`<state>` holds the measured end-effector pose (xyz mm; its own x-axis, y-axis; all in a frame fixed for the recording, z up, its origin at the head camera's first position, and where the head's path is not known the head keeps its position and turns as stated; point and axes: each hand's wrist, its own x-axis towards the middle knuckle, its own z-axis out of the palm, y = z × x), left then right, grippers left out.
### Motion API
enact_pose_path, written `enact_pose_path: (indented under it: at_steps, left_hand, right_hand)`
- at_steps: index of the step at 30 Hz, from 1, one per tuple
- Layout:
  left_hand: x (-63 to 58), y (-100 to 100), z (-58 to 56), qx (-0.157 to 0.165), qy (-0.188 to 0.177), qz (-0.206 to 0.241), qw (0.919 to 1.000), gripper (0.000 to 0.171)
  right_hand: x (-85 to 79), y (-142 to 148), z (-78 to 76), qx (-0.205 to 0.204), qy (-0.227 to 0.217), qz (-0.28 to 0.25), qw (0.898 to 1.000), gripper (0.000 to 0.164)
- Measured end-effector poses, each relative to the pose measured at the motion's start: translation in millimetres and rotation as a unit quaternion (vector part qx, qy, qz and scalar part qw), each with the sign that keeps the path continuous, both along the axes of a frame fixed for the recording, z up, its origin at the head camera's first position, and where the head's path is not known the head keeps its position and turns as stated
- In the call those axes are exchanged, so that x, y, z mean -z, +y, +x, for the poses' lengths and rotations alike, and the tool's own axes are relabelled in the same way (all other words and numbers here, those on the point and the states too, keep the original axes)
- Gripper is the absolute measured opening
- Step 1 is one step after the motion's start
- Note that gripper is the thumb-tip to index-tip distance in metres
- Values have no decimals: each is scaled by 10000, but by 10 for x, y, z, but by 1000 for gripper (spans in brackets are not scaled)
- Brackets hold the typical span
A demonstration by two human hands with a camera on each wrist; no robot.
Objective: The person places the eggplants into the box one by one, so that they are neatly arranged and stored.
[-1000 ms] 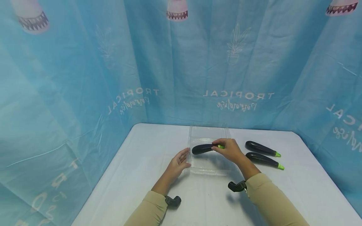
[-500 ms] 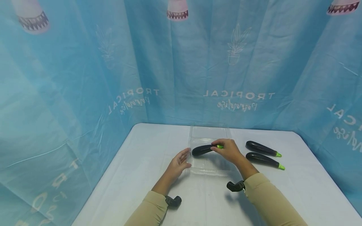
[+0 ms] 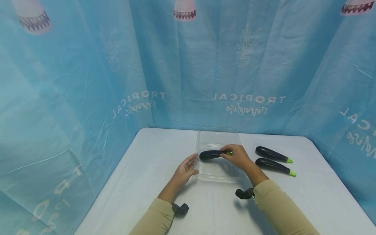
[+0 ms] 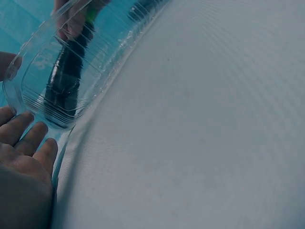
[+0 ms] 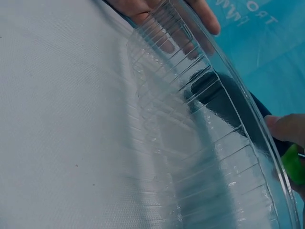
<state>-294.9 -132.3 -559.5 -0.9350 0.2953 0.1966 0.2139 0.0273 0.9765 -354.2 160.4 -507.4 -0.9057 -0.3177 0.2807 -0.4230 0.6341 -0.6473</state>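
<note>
A clear plastic clamshell container (image 3: pixel 214 171) stands unlidded on the table, its lid (image 3: pixel 217 137) folded back. My right hand (image 3: pixel 237 156) pinches a dark eggplant (image 3: pixel 210 155) near its green stem, holding it lengthwise across the container. In the right wrist view that eggplant (image 5: pixel 224 98) shows through the ribbed clear wall. At the container's left side is my left hand (image 3: pixel 183 171), fingers extended and thumb apart. The left wrist view has the left fingers (image 4: pixel 31 138) beside the container's end. Whether the eggplant touches the container floor, I cannot tell.
Two more dark eggplants, a farther one (image 3: pixel 271 154) and a nearer one (image 3: pixel 273 165), lie side by side to the right of the container. Behind the white table (image 3: pixel 141 182) hangs a blue printed curtain (image 3: pixel 188 65).
In my right hand the eggplant has tilted slightly, its rounded left end dipping and then rising a little. My left hand and the container have stayed in place.
</note>
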Motion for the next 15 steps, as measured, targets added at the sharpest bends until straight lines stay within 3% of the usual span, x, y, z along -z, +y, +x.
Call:
enact_pose_path:
  at_steps: [15]
  left_hand:
    - [-45,29,20,-140,-136,5,9998,75]
  right_hand:
    - [9,4,1,90,8,282,9996,27]
